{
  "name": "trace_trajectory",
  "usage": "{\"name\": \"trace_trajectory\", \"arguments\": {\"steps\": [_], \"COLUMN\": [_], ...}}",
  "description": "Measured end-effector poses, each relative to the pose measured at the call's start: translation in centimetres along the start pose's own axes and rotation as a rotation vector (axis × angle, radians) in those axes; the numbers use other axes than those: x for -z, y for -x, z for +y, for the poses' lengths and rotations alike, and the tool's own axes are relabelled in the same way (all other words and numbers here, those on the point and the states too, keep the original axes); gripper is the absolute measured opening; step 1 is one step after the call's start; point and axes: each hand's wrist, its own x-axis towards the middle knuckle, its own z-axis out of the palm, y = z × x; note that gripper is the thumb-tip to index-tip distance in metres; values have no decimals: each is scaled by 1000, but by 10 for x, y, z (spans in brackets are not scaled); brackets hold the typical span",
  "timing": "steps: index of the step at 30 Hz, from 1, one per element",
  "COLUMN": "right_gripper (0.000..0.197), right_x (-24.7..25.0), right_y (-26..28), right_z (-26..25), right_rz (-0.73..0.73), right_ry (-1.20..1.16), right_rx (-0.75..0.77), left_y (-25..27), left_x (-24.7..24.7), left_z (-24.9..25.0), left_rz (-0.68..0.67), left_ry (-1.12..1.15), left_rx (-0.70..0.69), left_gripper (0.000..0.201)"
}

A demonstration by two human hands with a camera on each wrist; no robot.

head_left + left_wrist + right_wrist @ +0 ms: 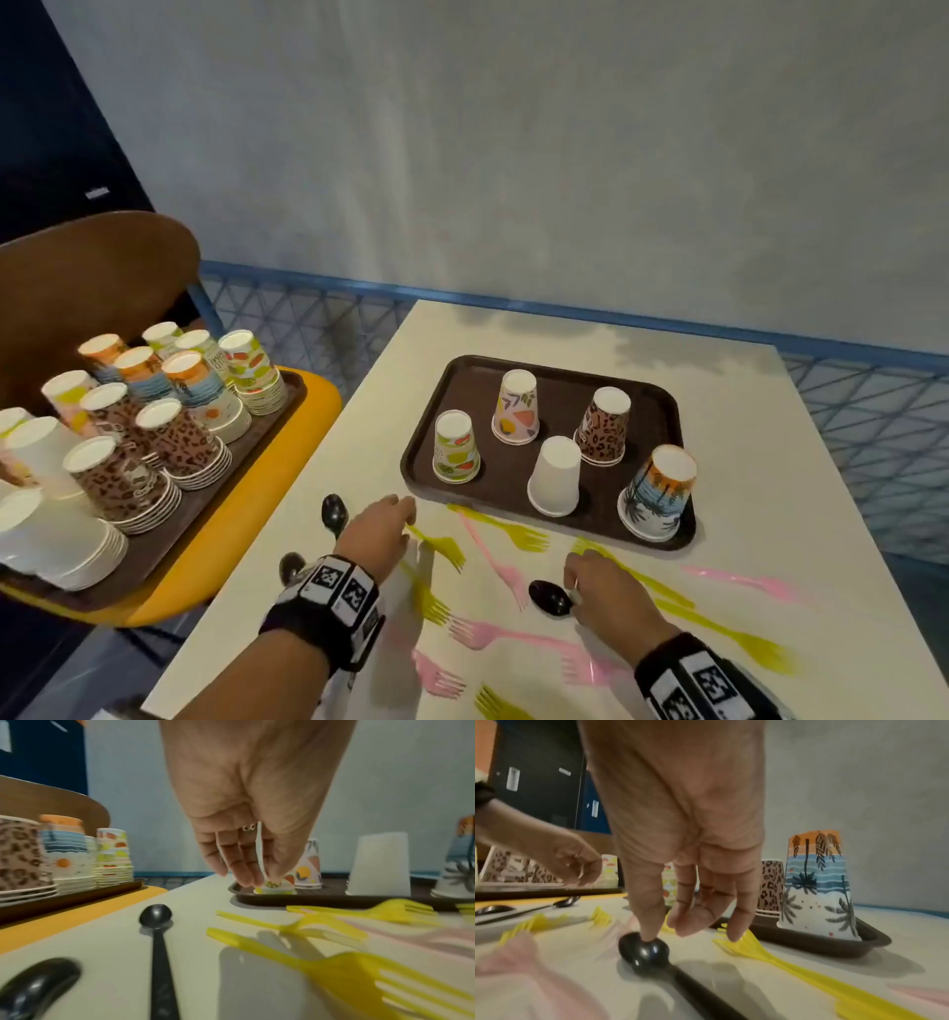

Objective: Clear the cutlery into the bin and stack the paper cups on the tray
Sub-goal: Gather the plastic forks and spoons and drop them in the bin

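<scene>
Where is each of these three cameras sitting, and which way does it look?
Head: worn on the head, looks down at the table; both hands and wristbands show.
Left wrist: looks along the left hand toward the tray.
Right wrist: looks along the right hand, one fingertip on a black spoon; the left hand shows too.
All three share the tray and its palm-tree cup.
</scene>
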Motion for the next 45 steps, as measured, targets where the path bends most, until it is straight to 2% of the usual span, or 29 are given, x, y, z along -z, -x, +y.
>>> {"name": "trace_trajectory", "arguments": {"steps": [2, 4, 8, 12, 14, 17, 19, 21, 23, 24, 26, 28, 31, 33, 39, 43, 45], "right_gripper": [19, 23, 12, 30, 29, 13, 13, 16, 15, 9, 10, 8, 13, 13, 14, 10, 10], "right_x": [0, -2, -6, -7, -7, 3, 14, 26, 38, 42, 50, 54, 54, 49, 32, 29, 31], "right_y": [-1, -5, -5, -10, -10, -6, -7, -7, -12, -16, -22, -30, -40, -43, -43, -44, -39], "right_z": [1, 3, 4, 9, 11, 9, 7, 1, -7, -13, -28, -45, -65, -74, -86, -94, -91], "right_rz": [-3, -14, 5, 34, 32, 28, 70, 141, 217, 251, 277, 278, 301, 305, 272, 277, 170], "right_ry": [27, 67, 46, 23, 13, 17, -33, -131, -237, -294, -424, -541, -632, -674, -752, -672, -519], "right_rx": [-2, 7, 10, -34, -50, -43, -27, 4, 34, 51, 99, 159, 199, 214, 186, 176, 226], "left_y": [-12, -20, -32, -40, -41, -43, -43, -37, -28, -23, -19, -21, -19, -12, 1, 6, 7], "left_x": [-7, -8, -9, -13, -15, -11, -3, 11, 28, 34, 40, 35, 21, 15, -2, -5, -1], "left_z": [13, 27, 38, 43, 46, 50, 54, 60, 67, 70, 74, 76, 81, 86, 78, 69, 57], "left_rz": [-14, -45, -216, -280, -256, -143, -74, 26, 118, 145, 186, 158, -24, -105, -135, -113, -40], "left_ry": [-102, -239, -376, -404, -434, -506, -511, -404, -74, 120, 413, 635, 1046, 1225, 1141, 1203, 1149], "left_rx": [-35, -89, -82, -55, -73, -167, -231, -263, -216, -174, -89, 26, 206, 253, 262, 248, 218], "left_gripper": [34, 44, 36, 35, 38, 39, 38, 36, 32, 30, 22, 20, 43, 55, 65, 43, 32]}}
